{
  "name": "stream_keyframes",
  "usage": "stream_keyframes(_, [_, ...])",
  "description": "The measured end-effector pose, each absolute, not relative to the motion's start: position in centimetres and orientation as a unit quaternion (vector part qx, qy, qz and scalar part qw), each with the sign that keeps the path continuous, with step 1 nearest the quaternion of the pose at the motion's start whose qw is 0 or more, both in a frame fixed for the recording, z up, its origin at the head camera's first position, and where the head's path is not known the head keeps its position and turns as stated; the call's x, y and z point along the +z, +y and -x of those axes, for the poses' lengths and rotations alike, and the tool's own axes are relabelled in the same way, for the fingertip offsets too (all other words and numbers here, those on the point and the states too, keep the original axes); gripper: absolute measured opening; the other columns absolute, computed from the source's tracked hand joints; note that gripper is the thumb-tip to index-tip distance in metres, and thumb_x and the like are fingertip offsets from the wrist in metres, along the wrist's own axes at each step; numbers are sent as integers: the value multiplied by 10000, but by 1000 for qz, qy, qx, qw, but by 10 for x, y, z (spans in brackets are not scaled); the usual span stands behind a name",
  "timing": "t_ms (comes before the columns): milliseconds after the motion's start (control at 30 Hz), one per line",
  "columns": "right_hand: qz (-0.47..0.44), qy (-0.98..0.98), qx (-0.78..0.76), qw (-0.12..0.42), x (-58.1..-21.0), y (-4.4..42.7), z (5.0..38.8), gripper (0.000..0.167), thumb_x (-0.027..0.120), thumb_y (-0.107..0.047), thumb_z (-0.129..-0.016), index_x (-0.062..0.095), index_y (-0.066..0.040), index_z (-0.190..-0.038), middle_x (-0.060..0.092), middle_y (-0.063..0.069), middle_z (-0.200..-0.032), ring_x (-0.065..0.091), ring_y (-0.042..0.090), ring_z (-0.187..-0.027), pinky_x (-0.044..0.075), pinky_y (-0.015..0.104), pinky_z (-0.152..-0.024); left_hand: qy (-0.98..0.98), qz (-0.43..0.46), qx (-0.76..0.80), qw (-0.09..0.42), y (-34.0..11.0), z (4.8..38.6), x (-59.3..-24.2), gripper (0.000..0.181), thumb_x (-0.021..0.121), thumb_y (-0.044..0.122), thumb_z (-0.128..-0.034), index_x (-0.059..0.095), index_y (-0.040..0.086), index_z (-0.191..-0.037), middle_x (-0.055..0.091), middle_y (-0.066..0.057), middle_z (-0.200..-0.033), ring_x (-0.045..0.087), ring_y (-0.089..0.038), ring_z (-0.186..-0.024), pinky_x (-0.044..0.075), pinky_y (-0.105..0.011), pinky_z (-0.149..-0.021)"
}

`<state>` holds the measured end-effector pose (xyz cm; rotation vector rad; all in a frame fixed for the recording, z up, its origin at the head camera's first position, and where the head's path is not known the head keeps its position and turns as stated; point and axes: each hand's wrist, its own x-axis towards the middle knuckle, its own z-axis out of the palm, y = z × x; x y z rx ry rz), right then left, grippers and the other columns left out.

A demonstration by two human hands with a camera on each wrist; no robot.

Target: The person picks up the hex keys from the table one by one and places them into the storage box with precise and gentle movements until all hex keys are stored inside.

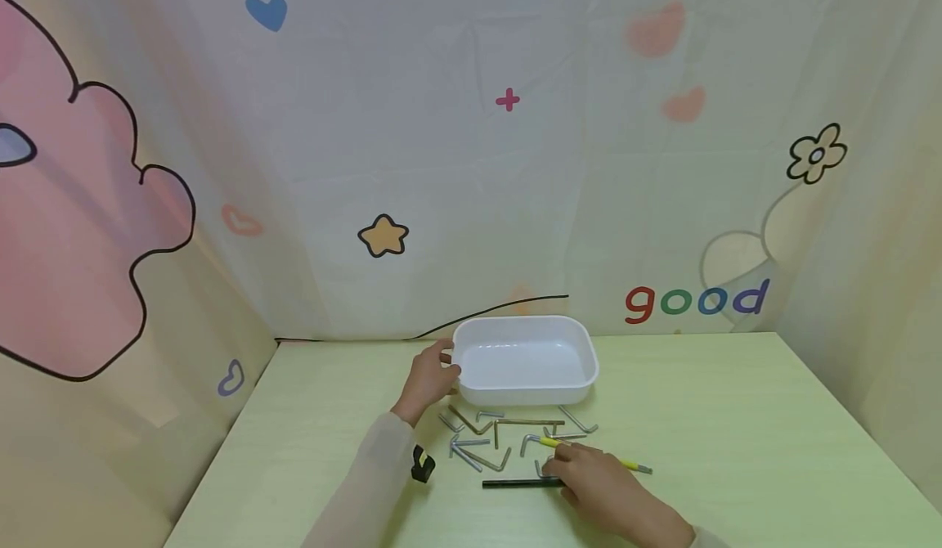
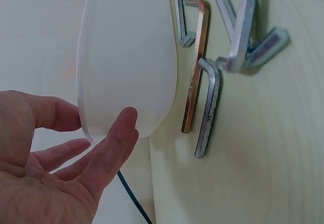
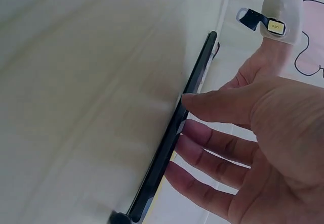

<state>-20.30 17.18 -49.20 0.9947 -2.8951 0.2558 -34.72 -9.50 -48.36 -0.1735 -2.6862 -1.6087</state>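
Note:
My left hand (image 1: 428,378) holds the left end of a white plastic tray (image 1: 526,396); in the left wrist view its fingers meet the tray's rim and outer wall (image 2: 126,57). My right hand (image 1: 603,487) is low over the table, its thumb and fingers at a long black hex key (image 3: 167,143) that lies near the front. A hex key with a yellow sleeve (image 1: 634,466) passes behind the right hand. Several silver and bronze hex keys (image 1: 526,422) lie scattered between the tray and the hands.
The pale table (image 1: 736,450) meets a printed curtain (image 1: 441,163) behind the tray. More curtain hangs at both sides. A black strap (image 1: 423,464) with a yellow label is on the left wrist.

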Motion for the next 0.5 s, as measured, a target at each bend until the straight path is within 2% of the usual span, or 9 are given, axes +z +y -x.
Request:
stream_keyframes(100, [-325,-942,82,32,-494,171,203,204,743,-111,-834,725,-191,-1021,664,-45,-979,643,178,-922,573,367,-730,-850,46,-525,0,-94,348,-484,509,569,33,-881,487,-34,-1379,644,-287,-1145,715,-256,-747,612,-299,-582])
stream_keyframes(233, [-331,-939,80,46,-496,172,204,192,733,-93,-833,723,-185,-1001,653,-48,-962,637,175,-911,566,363,-716,-841,34,-539,-1,-92,348,-484,518,567,34,-880,481,-44,-1386,639,-287,-1148,718,-261,-764,611,-290,-581])
stream_keyframes(500, [-332,-938,70,65,-498,171,203,167,698,-75,-853,730,-190,-970,654,-52,-951,650,188,-940,570,380,-765,-844,25,-536,7,-91,347,-486,508,577,51,-884,503,-32,-1380,643,-262,-1138,710,-246,-792,614,-287,-607])
